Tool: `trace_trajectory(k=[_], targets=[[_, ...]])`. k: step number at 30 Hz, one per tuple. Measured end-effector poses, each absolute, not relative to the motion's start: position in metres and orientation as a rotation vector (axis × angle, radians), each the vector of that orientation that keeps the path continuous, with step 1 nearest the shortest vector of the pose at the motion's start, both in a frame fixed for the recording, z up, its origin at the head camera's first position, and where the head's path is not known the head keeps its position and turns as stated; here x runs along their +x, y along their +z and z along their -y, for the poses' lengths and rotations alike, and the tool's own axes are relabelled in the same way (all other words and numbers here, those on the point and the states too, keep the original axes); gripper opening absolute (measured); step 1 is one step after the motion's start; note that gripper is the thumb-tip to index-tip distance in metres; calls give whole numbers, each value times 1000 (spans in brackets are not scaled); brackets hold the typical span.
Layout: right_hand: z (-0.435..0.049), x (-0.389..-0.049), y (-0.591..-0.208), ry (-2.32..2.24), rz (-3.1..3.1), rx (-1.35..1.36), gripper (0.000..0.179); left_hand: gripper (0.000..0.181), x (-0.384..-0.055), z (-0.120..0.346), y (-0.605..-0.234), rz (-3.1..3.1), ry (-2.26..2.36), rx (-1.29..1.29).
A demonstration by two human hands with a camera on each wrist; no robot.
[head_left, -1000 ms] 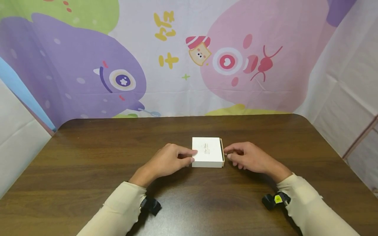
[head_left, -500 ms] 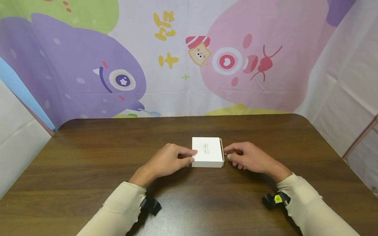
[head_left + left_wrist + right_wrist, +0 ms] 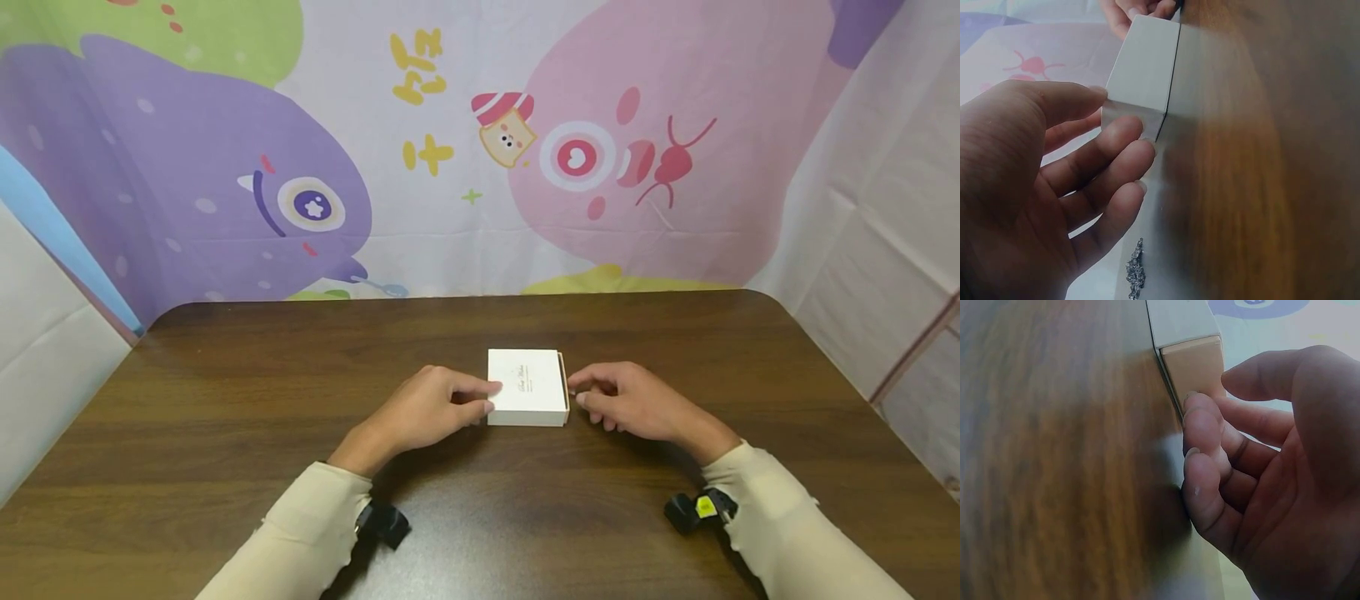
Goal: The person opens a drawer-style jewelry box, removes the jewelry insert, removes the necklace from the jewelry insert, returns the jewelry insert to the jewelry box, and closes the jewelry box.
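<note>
A flat white drawer box [image 3: 525,379] with gold script on its lid lies on the brown table. At its right end a thin tan-edged inner tray pokes out; the tray's tan end [image 3: 1191,365] fills part of the right wrist view. My left hand [image 3: 423,408] holds the box's left end, index finger over the top edge and thumb at the near corner. Right at the tray's end are the bent fingers of my right hand [image 3: 633,400], thumb and index tips close together. Whether they pinch something there I cannot tell.
The brown table [image 3: 480,517] runs up to a cartoon-printed cloth [image 3: 450,233] behind it. White cloth [image 3: 877,250] hangs on the right side. A small crinkled silvery thing [image 3: 1136,269] shows low in the left wrist view.
</note>
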State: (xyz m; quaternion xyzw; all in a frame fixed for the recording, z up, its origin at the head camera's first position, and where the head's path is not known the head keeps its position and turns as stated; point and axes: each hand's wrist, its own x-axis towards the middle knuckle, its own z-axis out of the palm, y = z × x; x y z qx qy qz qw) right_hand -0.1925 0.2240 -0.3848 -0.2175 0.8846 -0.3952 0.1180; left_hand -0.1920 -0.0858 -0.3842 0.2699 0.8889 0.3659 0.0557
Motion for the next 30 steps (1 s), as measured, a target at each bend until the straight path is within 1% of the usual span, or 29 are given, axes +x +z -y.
trace_trajectory(k=[16,30], targets=[[-224,-192,-384,-1159,-2585,-634,30,28,-192,86,-383,-2676,1124,816],[-223,-190,-381,-1173,-2559,-613,35,28,-192,86,-384,-2676,1132,827]])
